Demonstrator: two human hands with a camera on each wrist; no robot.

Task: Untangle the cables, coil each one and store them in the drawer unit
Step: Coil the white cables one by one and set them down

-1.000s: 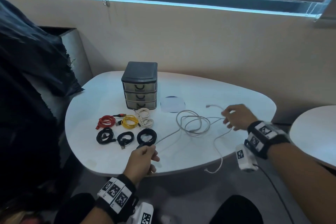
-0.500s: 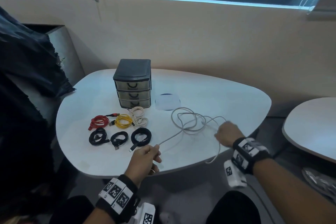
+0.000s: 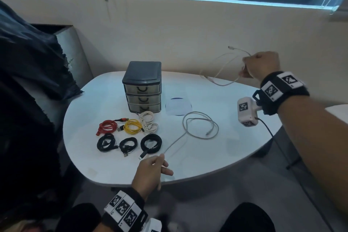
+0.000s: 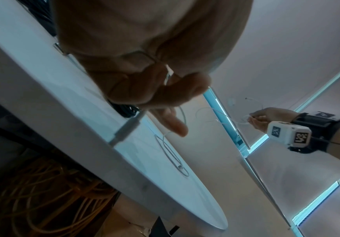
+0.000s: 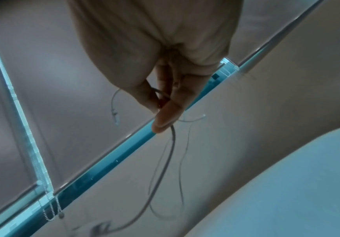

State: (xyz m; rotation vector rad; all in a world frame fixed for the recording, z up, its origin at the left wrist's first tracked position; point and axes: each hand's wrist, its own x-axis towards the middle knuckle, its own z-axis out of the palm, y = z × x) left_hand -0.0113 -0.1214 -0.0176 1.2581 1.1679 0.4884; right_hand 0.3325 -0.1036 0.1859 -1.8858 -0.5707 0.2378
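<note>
The drawer unit [image 3: 142, 88] stands on the table [image 3: 98, 164] toward the far side. A flat pad [image 3: 178, 107] lies just to its right. Near of the unit lie seven coiled cables [image 3: 130, 133] in two rows. Right of them a loose cable [image 3: 201, 126] loops on the table, its near end at the left hand [image 3: 150, 171]. The right hand [image 3: 260, 65] is raised at the far right with another cable [image 3: 224, 68] hanging.

Your left hand [image 3: 150, 171] sits low at the near table edge, fingers curled, pinching a cable end between thumb and forefinger. Your right hand [image 3: 260, 65] is raised far right, arm stretched forward, its fingers [image 5: 165, 118] closed around a thin cable. Both wrists wear marker bands.
</note>
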